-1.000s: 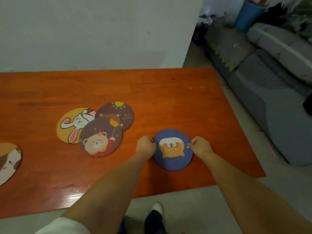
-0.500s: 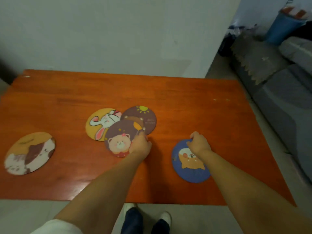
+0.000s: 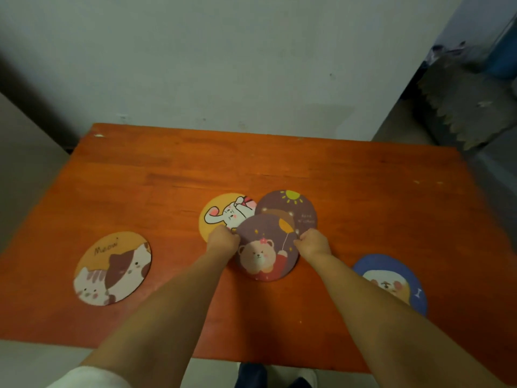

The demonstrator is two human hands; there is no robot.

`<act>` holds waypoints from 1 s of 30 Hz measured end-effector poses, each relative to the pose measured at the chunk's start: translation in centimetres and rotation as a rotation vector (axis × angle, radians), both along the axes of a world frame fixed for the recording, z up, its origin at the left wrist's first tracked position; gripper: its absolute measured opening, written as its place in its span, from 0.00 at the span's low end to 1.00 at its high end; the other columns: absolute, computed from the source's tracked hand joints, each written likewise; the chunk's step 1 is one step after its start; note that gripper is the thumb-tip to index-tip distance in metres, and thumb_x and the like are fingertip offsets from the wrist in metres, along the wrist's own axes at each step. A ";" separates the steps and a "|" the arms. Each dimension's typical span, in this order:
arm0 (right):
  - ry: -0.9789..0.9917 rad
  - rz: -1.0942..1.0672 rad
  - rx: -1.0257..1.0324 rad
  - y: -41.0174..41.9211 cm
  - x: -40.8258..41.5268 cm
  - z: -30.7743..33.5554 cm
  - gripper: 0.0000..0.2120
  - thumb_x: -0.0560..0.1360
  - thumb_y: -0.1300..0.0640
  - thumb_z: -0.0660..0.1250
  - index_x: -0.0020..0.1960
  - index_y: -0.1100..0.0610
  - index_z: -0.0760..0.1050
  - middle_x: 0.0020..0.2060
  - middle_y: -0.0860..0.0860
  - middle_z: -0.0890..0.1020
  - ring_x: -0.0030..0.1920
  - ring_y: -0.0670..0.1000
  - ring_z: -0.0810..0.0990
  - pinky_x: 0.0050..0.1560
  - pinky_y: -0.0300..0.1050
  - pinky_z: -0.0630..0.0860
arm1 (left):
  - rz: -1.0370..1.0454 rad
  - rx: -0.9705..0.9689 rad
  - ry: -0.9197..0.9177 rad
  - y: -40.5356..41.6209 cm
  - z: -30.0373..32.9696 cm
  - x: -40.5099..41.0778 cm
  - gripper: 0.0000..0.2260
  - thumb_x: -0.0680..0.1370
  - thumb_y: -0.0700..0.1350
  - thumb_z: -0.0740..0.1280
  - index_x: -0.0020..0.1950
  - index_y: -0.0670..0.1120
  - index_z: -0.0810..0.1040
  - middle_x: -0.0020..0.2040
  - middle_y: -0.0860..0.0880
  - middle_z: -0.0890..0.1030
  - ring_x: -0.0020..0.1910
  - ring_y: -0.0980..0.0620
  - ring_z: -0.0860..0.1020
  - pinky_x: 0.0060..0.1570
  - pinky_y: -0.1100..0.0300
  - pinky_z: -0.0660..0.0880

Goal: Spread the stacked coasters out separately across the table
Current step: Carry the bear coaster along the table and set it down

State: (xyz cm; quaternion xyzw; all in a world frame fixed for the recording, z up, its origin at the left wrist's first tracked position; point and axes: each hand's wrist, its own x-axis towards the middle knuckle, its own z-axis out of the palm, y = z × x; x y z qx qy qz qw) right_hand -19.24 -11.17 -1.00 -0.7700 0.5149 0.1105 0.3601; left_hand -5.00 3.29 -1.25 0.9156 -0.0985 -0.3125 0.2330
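Three round coasters overlap in the middle of the orange table (image 3: 140, 175). The purple bear coaster (image 3: 264, 254) lies on top, over the yellow rabbit coaster (image 3: 221, 214) and the brown sun coaster (image 3: 291, 205). My left hand (image 3: 222, 242) pinches the bear coaster's left edge and my right hand (image 3: 313, 243) pinches its right edge. A cat coaster (image 3: 113, 268) lies alone at the left. The blue dog coaster (image 3: 391, 278) lies alone at the right, partly under my right forearm.
A pale wall stands just behind the table's far edge. A grey sofa (image 3: 475, 113) fills the upper right, beyond the table's right end. My shoes (image 3: 279, 376) show below the near edge.
Both hands left the blue dog coaster, which now lies alone at the right. They moved left and closed on the two sides of the bear coaster. The camera view swung left.
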 end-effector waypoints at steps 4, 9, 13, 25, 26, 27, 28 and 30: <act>-0.088 -0.069 0.106 0.0 -0.2 0.7 0.21 0.78 0.57 0.65 0.28 0.54 0.63 0.34 0.55 0.73 0.40 0.56 0.73 0.48 0.54 0.77 | 0.019 -0.022 0.061 -0.7 -0.2 0.5 0.19 0.76 0.37 0.64 0.26 0.42 0.66 0.29 0.42 0.72 0.37 0.44 0.73 0.40 0.54 0.70; -0.240 -0.240 0.123 -1.9 -2.6 2.5 0.09 0.79 0.57 0.64 0.42 0.57 0.67 0.45 0.57 0.73 0.45 0.56 0.72 0.60 0.63 0.76 | 0.014 -0.177 0.137 -4.3 2.2 -0.4 0.18 0.77 0.37 0.64 0.28 0.42 0.66 0.29 0.42 0.67 0.33 0.45 0.68 0.41 0.53 0.68; -0.259 -0.319 0.032 -5.3 -8.5 4.2 0.07 0.79 0.57 0.63 0.44 0.57 0.66 0.43 0.57 0.72 0.43 0.57 0.68 0.57 0.63 0.76 | -0.071 -0.266 0.174 -9.7 4.7 -4.7 0.13 0.78 0.37 0.64 0.34 0.42 0.69 0.32 0.41 0.69 0.39 0.43 0.71 0.49 0.44 0.77; -0.286 -0.600 -0.092 -15.5 -38.1 5.0 0.08 0.76 0.56 0.65 0.40 0.55 0.70 0.43 0.56 0.78 0.47 0.56 0.77 0.54 0.55 0.78 | -0.365 -0.320 0.178 -22.9 6.0 -32.3 0.12 0.78 0.38 0.65 0.35 0.42 0.72 0.30 0.44 0.72 0.38 0.43 0.72 0.44 0.50 0.72; -0.296 -0.608 -0.093 -16.3 -40.4 5.1 0.10 0.76 0.57 0.66 0.37 0.54 0.69 0.42 0.56 0.78 0.46 0.55 0.77 0.52 0.54 0.77 | -0.379 -0.311 0.165 -23.7 5.8 -34.6 0.09 0.78 0.39 0.65 0.38 0.41 0.73 0.31 0.43 0.73 0.40 0.43 0.72 0.43 0.50 0.72; -0.303 -0.610 -0.098 -17.1 -42.6 5.2 0.13 0.76 0.58 0.66 0.34 0.54 0.68 0.41 0.57 0.77 0.45 0.55 0.76 0.50 0.52 0.76 | -0.395 -0.303 0.149 -24.6 5.7 -36.7 0.06 0.78 0.39 0.66 0.42 0.40 0.73 0.34 0.41 0.74 0.41 0.43 0.73 0.44 0.50 0.73; -0.304 -0.598 -0.116 -17.9 -44.5 5.4 0.16 0.76 0.59 0.67 0.32 0.53 0.66 0.41 0.57 0.76 0.44 0.54 0.75 0.49 0.52 0.75 | -0.412 -0.299 0.131 -25.4 5.5 -38.5 0.05 0.78 0.40 0.66 0.44 0.40 0.73 0.37 0.40 0.76 0.42 0.44 0.74 0.45 0.49 0.74; -0.285 -0.573 -0.150 -19.6 -47.6 5.8 0.18 0.75 0.61 0.68 0.30 0.52 0.64 0.42 0.61 0.79 0.46 0.56 0.77 0.52 0.52 0.75 | -0.436 -0.293 0.099 -27.0 5.7 -41.6 0.04 0.78 0.40 0.67 0.45 0.40 0.74 0.42 0.38 0.77 0.43 0.44 0.75 0.51 0.45 0.77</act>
